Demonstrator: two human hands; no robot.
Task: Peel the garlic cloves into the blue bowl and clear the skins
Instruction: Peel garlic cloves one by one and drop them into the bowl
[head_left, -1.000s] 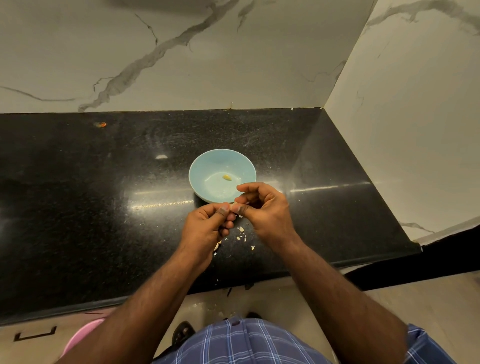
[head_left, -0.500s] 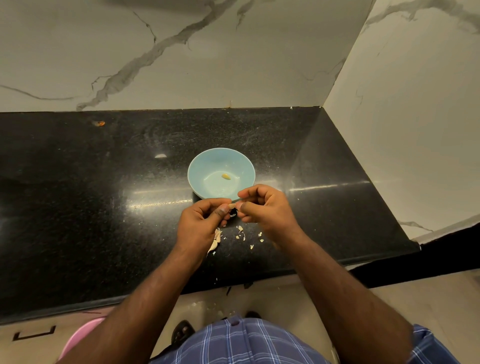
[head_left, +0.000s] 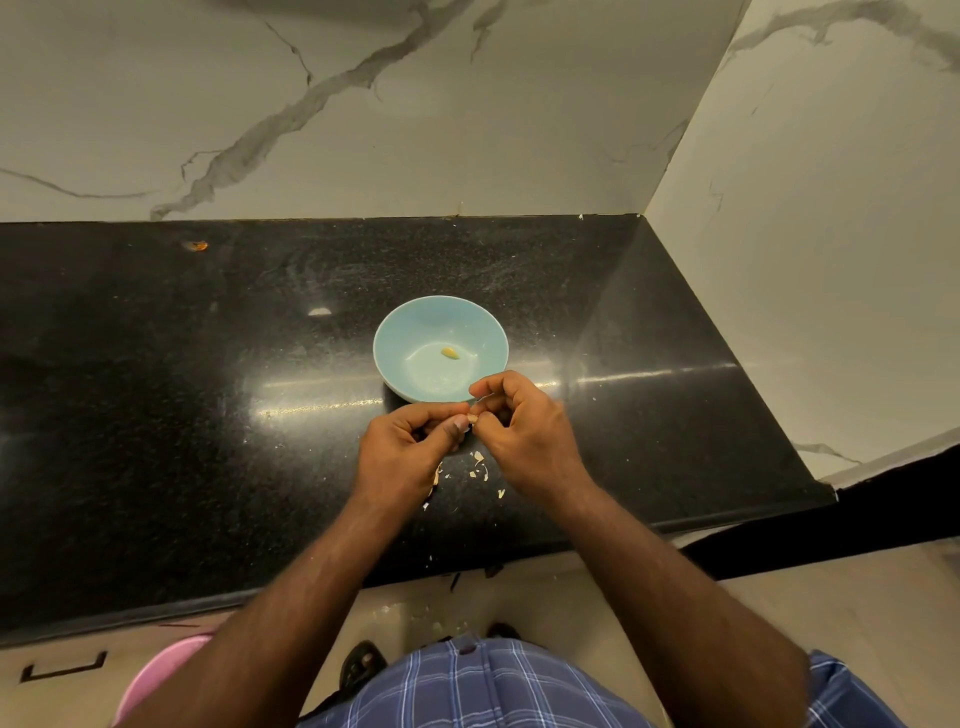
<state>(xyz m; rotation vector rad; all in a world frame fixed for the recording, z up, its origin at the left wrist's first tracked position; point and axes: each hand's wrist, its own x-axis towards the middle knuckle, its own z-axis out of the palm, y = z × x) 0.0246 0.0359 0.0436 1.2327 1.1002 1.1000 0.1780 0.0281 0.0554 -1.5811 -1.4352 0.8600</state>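
2 bare hands meet just this side of a blue bowl on a black counter. the left hand and right hand both pinch 1 small garlic clove between curled fingertips. 1 peeled clove lies in the bowl beyond the grip. loose skins lie below the grip. likely best: hold the clove steady and strip skin toward the body, then drop it forward. the counter's front edge is near behind the wrists; open room lies left.
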